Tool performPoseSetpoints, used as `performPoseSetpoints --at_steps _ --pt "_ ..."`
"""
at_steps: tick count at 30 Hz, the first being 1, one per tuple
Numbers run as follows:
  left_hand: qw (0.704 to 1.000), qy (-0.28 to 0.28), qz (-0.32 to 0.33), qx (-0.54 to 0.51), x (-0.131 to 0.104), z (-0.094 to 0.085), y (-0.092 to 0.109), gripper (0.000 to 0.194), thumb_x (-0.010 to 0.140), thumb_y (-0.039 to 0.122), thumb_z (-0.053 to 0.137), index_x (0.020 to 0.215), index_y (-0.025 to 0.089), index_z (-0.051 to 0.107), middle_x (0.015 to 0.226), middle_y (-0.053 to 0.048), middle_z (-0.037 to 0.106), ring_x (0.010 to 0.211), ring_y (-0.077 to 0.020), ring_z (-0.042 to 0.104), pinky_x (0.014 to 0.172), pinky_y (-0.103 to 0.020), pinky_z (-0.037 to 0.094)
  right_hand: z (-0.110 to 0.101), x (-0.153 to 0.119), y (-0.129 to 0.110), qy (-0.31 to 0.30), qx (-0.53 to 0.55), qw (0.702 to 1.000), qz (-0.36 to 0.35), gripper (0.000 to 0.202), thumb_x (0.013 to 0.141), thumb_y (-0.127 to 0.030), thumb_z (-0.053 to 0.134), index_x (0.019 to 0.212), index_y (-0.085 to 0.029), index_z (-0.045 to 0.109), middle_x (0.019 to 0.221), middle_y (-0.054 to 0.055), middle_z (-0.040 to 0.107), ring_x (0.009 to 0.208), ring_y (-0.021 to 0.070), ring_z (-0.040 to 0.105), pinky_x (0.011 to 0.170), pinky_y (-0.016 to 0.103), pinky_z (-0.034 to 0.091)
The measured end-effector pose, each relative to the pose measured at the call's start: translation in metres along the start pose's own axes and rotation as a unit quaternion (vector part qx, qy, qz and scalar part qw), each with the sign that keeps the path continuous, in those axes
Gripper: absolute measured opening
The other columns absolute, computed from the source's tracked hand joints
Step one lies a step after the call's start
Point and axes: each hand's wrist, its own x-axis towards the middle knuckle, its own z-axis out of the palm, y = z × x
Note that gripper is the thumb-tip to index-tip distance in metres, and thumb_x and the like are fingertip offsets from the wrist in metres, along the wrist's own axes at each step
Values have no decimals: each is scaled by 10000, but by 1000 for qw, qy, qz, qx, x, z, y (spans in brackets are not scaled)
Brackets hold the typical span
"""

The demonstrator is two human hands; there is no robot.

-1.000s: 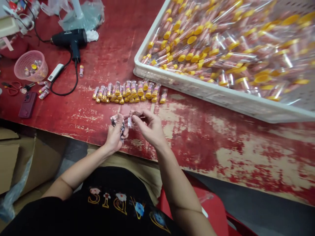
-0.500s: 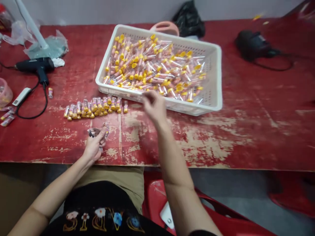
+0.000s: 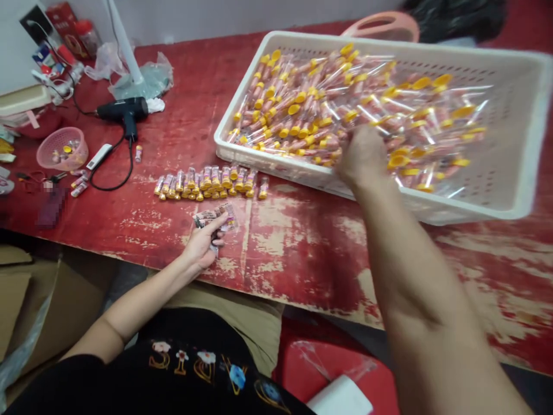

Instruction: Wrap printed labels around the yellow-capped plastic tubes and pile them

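Note:
A white perforated basket (image 3: 529, 138) holds a heap of clear tubes with yellow caps (image 3: 302, 109). My right hand (image 3: 365, 153) reaches over its near rim into the heap; the fingers are hidden among the tubes. Nearer the table's front edge, my left hand (image 3: 207, 236) is closed round a bunch of clear printed wrappers (image 3: 216, 218). Just beyond it, short wrapped tubes with yellow caps (image 3: 207, 181) stand close together in a cluster, and a single one (image 3: 263, 188) is at the cluster's right end.
On the red table (image 3: 190, 69), a black heat gun (image 3: 125, 109) with its cable lies at the left. Beside it are a pink basket (image 3: 63, 147) of small items and a white lamp stand (image 3: 125, 43). A pink handle (image 3: 382, 26) shows behind the white basket.
The view has turned left and come nearer the basket. My right hand has moved from the basket's near rim into the heap of tubes. My left hand still holds the wrappers.

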Motion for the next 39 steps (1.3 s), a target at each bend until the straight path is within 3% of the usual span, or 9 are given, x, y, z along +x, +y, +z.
performPoseSetpoints --at_steps 4,6,9,15,18,22,30,34,39 --pt "998 11 41 -43 0 3 -5 405 506 168 929 801 102 659 681 38 604 486 1 441 386 -107 227 15 -110 -56 -162 111 981 4 332 965 -399 453 921 -118 624 900 34 662 680 52 575 649 230 447" --pt "997 8 60 -50 -2 3 -8 426 495 198 938 795 103 651 684 42 600 498 2 451 396 -107 229 27 -167 -80 -248 171 954 3 321 836 -466 684 913 -159 637 862 -4 656 687 71 579 641 213 480" --pt "997 6 72 -39 -9 -2 -10 448 488 237 945 780 105 633 654 54 567 506 -4 456 404 -107 232 42 -216 -99 -250 316 905 138 381 737 -506 780 794 -169 612 653 -61 525 556 54 464 519 190 415" --pt "997 15 39 -68 -20 -12 -5 480 478 208 954 785 118 597 661 72 522 502 3 422 399 -103 221 34 -227 -105 -274 397 841 244 393 813 -578 679 862 -203 571 631 -77 416 488 51 359 426 183 345" --pt "995 4 17 -102 -20 -14 0 448 516 177 940 808 125 604 671 69 526 504 0 428 393 -98 233 15 -240 -111 -247 346 888 174 274 939 -482 551 1053 -234 580 799 -26 519 641 83 503 559 206 466" --pt "993 -2 5 -115 -20 -16 4 401 558 193 926 808 126 620 681 64 532 504 1 445 386 -94 251 -1 -261 -113 -160 233 958 48 241 917 -302 621 1143 -218 611 1028 58 631 942 147 625 837 289 537" --pt "996 -30 -33 -75 -32 -19 -4 410 597 308 914 825 141 617 715 46 556 509 -8 465 385 -104 250 1 -267 -116 -94 161 981 -48 257 841 -215 712 1097 -229 698 997 65 690 942 191 662 833 357 559" --pt "999 -14 -13 -48 -37 -20 -7 498 539 341 937 857 150 604 728 48 559 530 -22 503 389 -107 246 -5 -269 -122 -45 116 991 -41 337 843 -173 707 1169 -255 710 1030 61 677 953 170 661 858 349 566" --pt "998 4 -3 -64 -31 -20 -5 502 525 321 944 811 137 575 705 57 526 524 0 458 396 -94 241 -11 -276 -125 -89 208 971 78 330 855 -231 698 1184 -231 694 1051 76 673 888 164 684 725 307 608"
